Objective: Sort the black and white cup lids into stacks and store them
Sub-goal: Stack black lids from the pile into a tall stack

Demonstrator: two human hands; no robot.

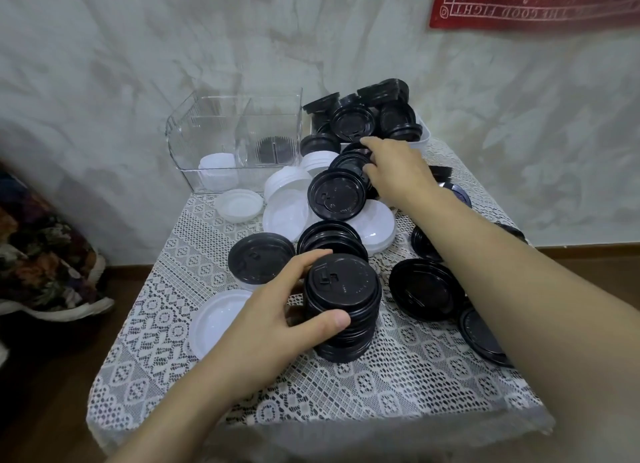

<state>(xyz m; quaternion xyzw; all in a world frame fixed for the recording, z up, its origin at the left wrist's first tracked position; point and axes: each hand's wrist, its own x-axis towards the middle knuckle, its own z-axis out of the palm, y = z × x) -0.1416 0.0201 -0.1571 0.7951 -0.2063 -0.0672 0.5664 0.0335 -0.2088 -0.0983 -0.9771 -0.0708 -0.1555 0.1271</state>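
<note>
A tall stack of black lids (343,306) stands near the middle of the table, and my left hand (277,310) grips its side with thumb and fingers curled round it. My right hand (391,168) reaches to the back and its fingers curl onto a black lid (349,164) in the heap. Another black lid (336,194) leans just in front of that hand. Loose white lids (285,213) and black lids (261,261) lie scattered around. A clear divided box (235,144) at the back left holds a few white lids (216,170).
A white tray (424,138) at the back holds a pile of black lids. The lace cloth (346,393) covers a small table against the wall. A shoe and patterned fabric (45,272) lie on the floor at left. More black lids (426,289) lie at right.
</note>
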